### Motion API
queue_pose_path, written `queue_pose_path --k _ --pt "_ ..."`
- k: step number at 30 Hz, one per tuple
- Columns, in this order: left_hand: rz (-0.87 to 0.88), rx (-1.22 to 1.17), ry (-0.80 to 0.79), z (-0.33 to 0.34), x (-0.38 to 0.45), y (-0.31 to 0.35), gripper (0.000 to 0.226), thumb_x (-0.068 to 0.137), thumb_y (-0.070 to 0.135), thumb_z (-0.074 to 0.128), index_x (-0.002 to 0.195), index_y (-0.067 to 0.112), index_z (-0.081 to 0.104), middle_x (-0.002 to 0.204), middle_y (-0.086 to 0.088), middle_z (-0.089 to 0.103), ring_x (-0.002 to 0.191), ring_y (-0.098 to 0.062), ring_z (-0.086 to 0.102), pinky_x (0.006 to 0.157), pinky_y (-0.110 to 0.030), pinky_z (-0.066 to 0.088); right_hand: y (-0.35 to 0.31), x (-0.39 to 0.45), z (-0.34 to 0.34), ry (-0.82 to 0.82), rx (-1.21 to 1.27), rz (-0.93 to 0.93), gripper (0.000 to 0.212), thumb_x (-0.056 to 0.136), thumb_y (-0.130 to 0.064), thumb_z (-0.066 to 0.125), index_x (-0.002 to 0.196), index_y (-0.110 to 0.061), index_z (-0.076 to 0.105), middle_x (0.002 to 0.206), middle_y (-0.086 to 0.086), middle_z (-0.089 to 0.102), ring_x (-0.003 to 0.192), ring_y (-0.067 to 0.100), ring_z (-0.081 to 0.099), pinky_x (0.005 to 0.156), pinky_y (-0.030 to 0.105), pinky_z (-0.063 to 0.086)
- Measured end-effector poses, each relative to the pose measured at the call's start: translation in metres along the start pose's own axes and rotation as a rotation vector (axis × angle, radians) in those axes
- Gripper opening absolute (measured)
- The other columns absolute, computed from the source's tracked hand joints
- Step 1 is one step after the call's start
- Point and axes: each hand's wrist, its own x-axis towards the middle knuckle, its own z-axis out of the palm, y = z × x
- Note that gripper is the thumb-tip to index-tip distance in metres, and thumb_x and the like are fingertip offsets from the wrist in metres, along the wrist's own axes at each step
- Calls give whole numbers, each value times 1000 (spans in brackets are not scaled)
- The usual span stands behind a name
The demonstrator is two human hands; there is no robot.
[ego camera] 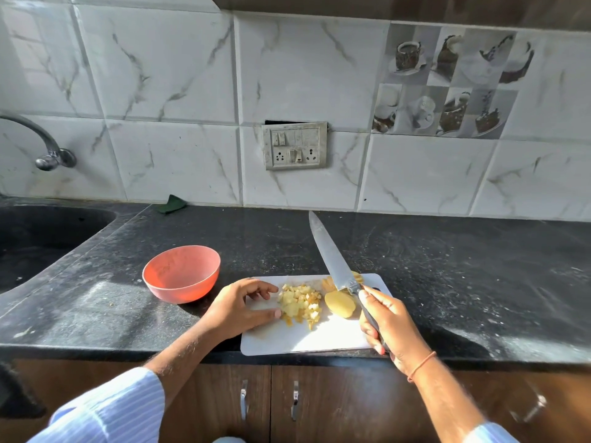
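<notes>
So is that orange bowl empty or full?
Empty: the orange bowl shows only its bare inside; the diced pieces lie on the cutting board.

1. Strong daylight fills the scene, and the pale wall tiles [179, 75] read bright.
2. Hard sun patches land on the dark surface [96, 292] and blow out the near half of the cutting board [319, 342] to white glare.
3. The left hand [236, 310] and the bowl [181, 273] cast soft shadows close beside them.
4. The knife [332, 257] blade carries a dull sheen.
5. Wide-angle bending curves the tile lines and the surface edge toward the borders.
6. The sleeves [105, 410] and the lower corners look soft and smeared.
</notes>
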Motion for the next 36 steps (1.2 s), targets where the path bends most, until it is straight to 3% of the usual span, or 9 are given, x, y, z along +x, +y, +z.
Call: queue_pose_path --k 4,8,12,14,16,20,28,36 --pt "16 195 -151 0 10 5 21 72 61 88 86 47 81 96 26 71 94 -1 65 80 -18 51 -3 -1 -1 11 56 -21 27 109 -31 53 125 -16 69 59 13 37 41 17 29 37 21 25" --pt "41 180 -93 11 25 22 7 85 47 84 87 41 82 87 23 73 86 0 65 73 -19 50 -6 -4 -3 28 101 -31 28 109 -30 53 96 -7 64 60 13 36 40 16 28 38 21 20" --pt "118 186 -38 20 44 47 16 96 46 72 94 32 80 86 20 71 82 1 64 69 -18 45 -8 -7 -5 58 145 -33 38 110 -32 50 76 -16 54 59 13 37 40 16 27 43 26 17" --pt "177 258 -138 26 53 62 19 94 47 73 107 35 79 102 20 71 94 2 63 79 -23 50 -9 -7 -4 61 142 -32 38 110 -32 50 76 -17 57 58 13 38 40 17 27 43 26 18" --pt "247 374 -235 37 60 75 36 90 50 75 123 36 74 118 19 69 110 -4 60 91 -30 52 -10 -8 -4 61 133 -31 39 111 -32 50 75 -21 63 59 13 38 40 17 27 42 23 20" --pt "338 576 -277 64 67 96 51 84 50 76 134 39 67 123 12 68 116 -16 58 89 -32 54 -9 -7 -4 80 99 -30 34 111 -32 50 93 -5 61 58 13 39 37 17 27 38 21 20" --pt "299 572 -144 71 64 101 46 78 48 85 119 34 71 107 12 70 98 -14 63 67 -27 41 -6 -6 -5 96 100 -16 30 110 -31 51 107 -4 65 58 12 38 38 17 28 36 20 22" --pt "145 519 -105 61 63 103 24 79 52 82 96 36 76 87 20 76 82 -5 69 71 -28 59 -4 -5 -5 92 100 -21 34 109 -34 53 98 -2 60 58 12 38 38 17 27 36 21 20"
